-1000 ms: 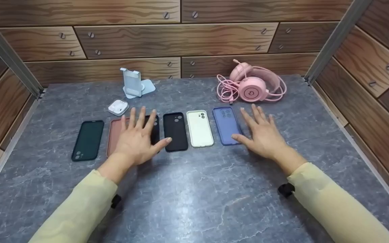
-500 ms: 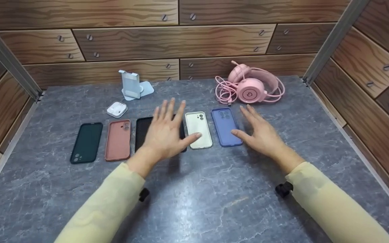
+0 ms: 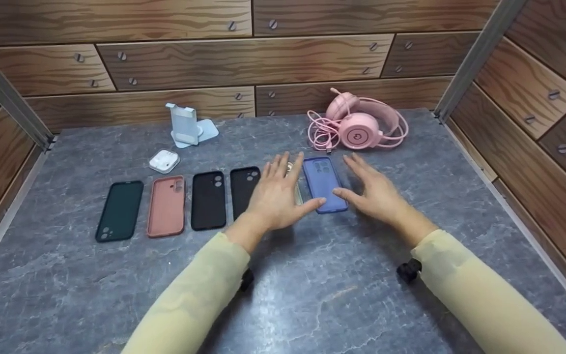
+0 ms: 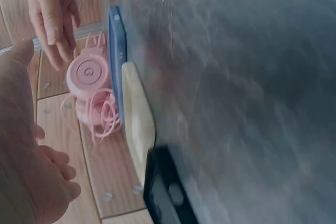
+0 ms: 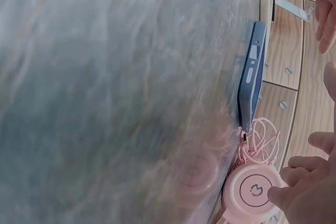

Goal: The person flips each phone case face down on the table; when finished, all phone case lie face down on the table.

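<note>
A row of phone cases lies on the grey table: a dark green case (image 3: 120,211), a pink case (image 3: 166,207), a black case (image 3: 208,201), a second black case (image 3: 241,189), a pale cream case (image 4: 137,124) and a blue case (image 3: 326,189). My left hand (image 3: 278,196), fingers extended, hovers above the cream case and hides most of it in the head view. Just right of the blue case, my right hand (image 3: 381,196) is held over the table with its fingers extended. Both hands hold nothing.
Behind the row stand a light blue phone stand (image 3: 184,127) and a white earphone case (image 3: 164,161). Pink headphones (image 3: 359,129) with a coiled cable lie at the back right. Wood-patterned panels (image 3: 243,64) enclose the table's back and sides.
My left hand has swept rightwards from over the pink case, past the black cases, to over the cream one. The right hand has stayed nearly still. The cases have not moved.
</note>
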Motion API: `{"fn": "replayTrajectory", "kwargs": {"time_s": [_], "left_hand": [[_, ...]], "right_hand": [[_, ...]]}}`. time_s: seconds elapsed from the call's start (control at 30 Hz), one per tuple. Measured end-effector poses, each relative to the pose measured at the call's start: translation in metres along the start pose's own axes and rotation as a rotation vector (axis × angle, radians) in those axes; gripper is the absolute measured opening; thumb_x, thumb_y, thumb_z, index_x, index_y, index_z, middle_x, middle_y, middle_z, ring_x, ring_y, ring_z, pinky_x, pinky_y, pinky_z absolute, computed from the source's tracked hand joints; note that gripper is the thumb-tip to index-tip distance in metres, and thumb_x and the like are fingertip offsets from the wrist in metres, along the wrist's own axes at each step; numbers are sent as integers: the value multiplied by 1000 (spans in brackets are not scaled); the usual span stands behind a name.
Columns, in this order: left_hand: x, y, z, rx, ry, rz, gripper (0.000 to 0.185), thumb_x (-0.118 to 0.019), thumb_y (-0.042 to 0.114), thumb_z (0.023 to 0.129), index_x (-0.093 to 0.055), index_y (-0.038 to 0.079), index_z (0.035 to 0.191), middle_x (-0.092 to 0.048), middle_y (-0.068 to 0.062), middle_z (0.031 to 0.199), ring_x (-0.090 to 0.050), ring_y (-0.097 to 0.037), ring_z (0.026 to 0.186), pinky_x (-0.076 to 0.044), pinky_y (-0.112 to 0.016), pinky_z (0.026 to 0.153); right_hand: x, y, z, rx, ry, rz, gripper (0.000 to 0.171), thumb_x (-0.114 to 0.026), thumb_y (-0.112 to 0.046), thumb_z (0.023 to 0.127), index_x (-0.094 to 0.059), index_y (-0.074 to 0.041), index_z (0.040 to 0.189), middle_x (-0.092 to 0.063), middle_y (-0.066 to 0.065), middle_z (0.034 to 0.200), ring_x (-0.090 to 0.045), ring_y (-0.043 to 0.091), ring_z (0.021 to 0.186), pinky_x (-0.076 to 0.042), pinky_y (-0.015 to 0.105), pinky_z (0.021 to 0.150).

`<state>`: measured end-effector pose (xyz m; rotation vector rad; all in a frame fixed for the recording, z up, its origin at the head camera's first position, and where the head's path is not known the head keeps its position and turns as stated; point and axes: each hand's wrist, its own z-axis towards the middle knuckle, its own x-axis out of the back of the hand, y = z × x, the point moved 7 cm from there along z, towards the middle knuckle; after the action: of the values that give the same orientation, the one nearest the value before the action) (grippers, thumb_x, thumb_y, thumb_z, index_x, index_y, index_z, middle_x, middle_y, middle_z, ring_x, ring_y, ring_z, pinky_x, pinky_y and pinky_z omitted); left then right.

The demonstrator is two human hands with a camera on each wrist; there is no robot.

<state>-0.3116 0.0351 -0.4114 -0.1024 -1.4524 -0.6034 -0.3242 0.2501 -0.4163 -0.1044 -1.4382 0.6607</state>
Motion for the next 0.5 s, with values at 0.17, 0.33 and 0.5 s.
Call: {"fn": "replayTrajectory", "kwargs": {"time_s": [0.17, 0.33, 0.5], "left_hand": [[-14, 7, 7, -13, -35, -47, 111, -52, 83, 93, -11, 16, 172, -17, -21, 175, -12, -37, 162, -11, -50, 129], [-25, 12, 11, -24, -64, -56, 111, -56, 80, 93, -13, 14, 172, -19, -23, 174, -15, -37, 161, -12, -47, 130], [-30, 16, 13, -20, -92, -63, 111, -55, 82, 92, -14, 16, 172, -20, -24, 173, -18, -37, 161, -17, -45, 129]], "right_hand": [[-3, 3, 2, 12, -22, 2, 84, -71, -48, 101, -36, -9, 166, -29, 24, 170, -34, 49, 151, -28, 66, 120], [-7, 7, 3, 21, -37, 20, 79, -69, -44, 103, -37, -8, 166, -32, 23, 169, -34, 46, 152, -26, 62, 123], [-10, 9, 5, 4, -47, 87, 76, -69, -38, 104, -37, -6, 165, -37, 22, 166, -37, 42, 152, -27, 56, 124]]}}
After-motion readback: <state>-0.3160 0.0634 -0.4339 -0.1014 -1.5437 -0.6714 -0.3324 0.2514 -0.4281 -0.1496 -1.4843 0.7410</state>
